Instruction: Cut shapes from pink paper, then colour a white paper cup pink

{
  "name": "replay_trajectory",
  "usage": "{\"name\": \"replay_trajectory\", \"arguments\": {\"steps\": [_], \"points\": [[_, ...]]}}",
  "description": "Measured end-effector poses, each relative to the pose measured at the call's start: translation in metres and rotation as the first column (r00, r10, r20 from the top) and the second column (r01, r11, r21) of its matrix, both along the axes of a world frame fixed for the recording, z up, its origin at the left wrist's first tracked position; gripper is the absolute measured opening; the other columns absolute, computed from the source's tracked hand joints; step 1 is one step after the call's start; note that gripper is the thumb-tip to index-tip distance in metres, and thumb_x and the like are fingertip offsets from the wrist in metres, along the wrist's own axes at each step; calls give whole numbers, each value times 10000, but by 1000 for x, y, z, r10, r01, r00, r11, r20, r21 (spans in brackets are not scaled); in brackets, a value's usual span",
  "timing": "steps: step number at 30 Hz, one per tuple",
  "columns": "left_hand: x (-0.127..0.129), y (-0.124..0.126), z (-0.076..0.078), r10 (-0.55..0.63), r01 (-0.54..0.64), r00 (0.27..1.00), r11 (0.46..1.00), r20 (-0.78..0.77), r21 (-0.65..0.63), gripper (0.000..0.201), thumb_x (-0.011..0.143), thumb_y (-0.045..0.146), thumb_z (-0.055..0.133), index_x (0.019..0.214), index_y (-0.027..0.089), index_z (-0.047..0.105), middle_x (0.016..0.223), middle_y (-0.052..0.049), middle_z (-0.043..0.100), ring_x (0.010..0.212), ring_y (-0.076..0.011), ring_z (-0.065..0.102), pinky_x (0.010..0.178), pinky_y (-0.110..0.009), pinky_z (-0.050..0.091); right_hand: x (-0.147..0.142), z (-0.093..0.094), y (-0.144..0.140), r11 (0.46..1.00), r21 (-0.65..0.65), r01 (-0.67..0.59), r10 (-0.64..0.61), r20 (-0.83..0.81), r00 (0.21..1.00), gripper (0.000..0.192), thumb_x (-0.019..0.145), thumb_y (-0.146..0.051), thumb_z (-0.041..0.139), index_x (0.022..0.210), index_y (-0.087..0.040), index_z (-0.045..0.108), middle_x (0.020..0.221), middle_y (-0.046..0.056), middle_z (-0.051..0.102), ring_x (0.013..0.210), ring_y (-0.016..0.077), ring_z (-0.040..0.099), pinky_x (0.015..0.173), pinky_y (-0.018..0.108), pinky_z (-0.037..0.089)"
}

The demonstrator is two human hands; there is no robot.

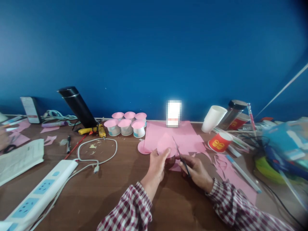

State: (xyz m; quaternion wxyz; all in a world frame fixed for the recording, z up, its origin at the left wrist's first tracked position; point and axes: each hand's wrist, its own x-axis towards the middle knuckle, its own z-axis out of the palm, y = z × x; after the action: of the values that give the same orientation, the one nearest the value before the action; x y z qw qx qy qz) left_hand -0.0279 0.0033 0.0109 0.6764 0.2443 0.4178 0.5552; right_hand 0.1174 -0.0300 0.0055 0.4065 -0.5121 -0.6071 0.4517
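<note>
Mid-frame, our left hand (157, 162) pinches the floppy pink paper shape (166, 146) by its edge; right hand (196, 168) grips the scissors (182, 158). It probably tears easily.

Left hand (157, 163) pinches pink paper piece (166, 144); right hand (196, 170) grips scissors (181, 157), blades seemingly at paper edge. 6 pink-topped cups (126, 125) far left.
</note>
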Motion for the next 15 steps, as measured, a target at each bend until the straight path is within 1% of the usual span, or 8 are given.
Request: {"name": "replay_trajectory", "arguments": {"steps": [5, 10, 15], "points": [[1, -1, 3, 6, -6, 1000, 1000, 4, -23, 312, 565, 309, 778, 724, 118, 589, 563, 14, 556, 452, -65, 473, 452, -200, 393, -1, 2, -1, 999, -36, 21, -21, -13, 1000, 451, 753, -494, 613, 996, -113, 630, 491, -39, 500, 424, 95, 458, 421, 217, 390], [1, -1, 1, -3, 3, 1000, 1000, -2, -28, 313, 583, 321, 766, 724, 118, 575, 538, 12, 544, 442, -78, 479, 450, -216, 406, -1, 1, 0, 1000, -16, 11, -11, -5, 1000, 438, 768, -483, 605, 1002, -113, 628, 493, -36, 509, 427, 95, 471, 428, 215, 397], [1, 0, 0, 11, -12, 1000, 999, -11, -43, 337, 568, 328, 777, 744, 121, 577, 548, 18, 549, 444, -80, 488, 452, -217, 412, -1, 2, 0, 999, -32, 20, -19, 5, 1000, 461, 755, -504, 607, 996, -112, 631, 513, -35, 507, 432, 96, 474, 425, 215, 396]]}}
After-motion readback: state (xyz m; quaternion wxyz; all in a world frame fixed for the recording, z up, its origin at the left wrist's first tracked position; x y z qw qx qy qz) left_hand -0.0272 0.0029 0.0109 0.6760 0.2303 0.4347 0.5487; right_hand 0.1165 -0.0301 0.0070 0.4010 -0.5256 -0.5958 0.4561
